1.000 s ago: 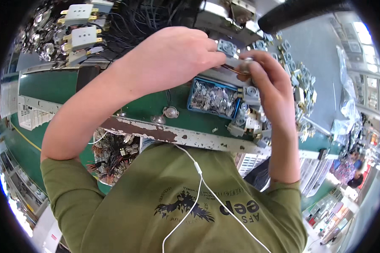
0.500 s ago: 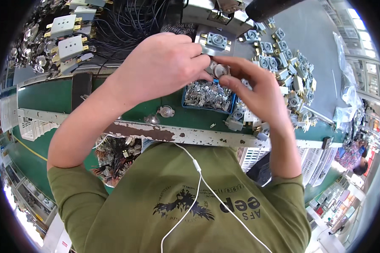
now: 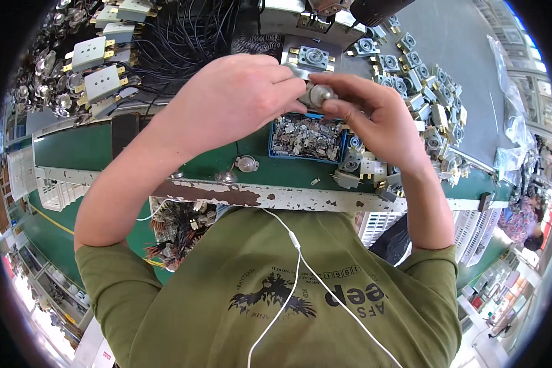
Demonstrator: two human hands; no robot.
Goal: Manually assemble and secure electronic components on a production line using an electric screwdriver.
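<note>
Bench (image 3: 282,176) brightly, evenly lit; glare whites out lower-left rim; fisheye bows straight edges; corners black.

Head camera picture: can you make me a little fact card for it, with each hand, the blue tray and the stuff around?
Right hand: holds a round metal part
Left hand: fingers at the part's left side; grip partly hidden
Tray: blue, holds many small metal bits, just below the hands in the picture
Blocks: many, piled at right, some with brass-coloured tabs
Wires: black, bunched at upper left
Shirt: green, with a white cable hanging over it
</note>
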